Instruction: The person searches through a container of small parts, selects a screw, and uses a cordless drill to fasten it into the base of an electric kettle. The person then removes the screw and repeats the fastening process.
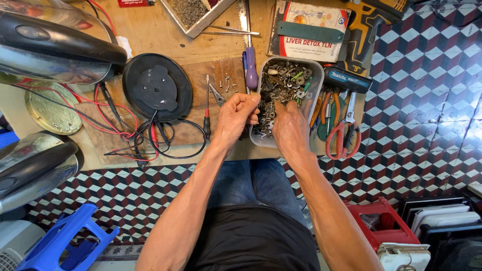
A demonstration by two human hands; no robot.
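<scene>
Seen from above, a seated person works at a low wooden desk (150,30) with both bare hands at a clear plastic tub (315,70) full of mixed screws, washers and nuts.

The left hand (236,118) is raised just over the tub's near left corner. Its grip is nearly closed, thumb and fingertips pinched together as if on a small part; the part itself is too small to make out.

The right hand (290,128) rests over the near end of the tub, fingers curled down into the hardware. Whether it has hold of anything cannot be told, since the fingertips are hidden among the pieces.

The sorting looks to be under way rather than done: the tub is still heaped, and only a few loose screws (227,82) lie apart on the desk, just left of it.

Close by on the left lie a purple-handled screwdriver (251,68), a thin dark-handled screwdriver (207,113) and small pliers (217,94). Further left sits a round black kettle base (157,86), underside up, with its black cord looped beside tangled red wires (108,118). Shiny metal kettles (50,45) stand at the far left.

Right of the tub lie red-handled scissors (342,138) and other hand tools, with a cordless drill (359,40) and a printed box (311,30) behind. A patterned tile floor (427,100) shows on the right.
</scene>
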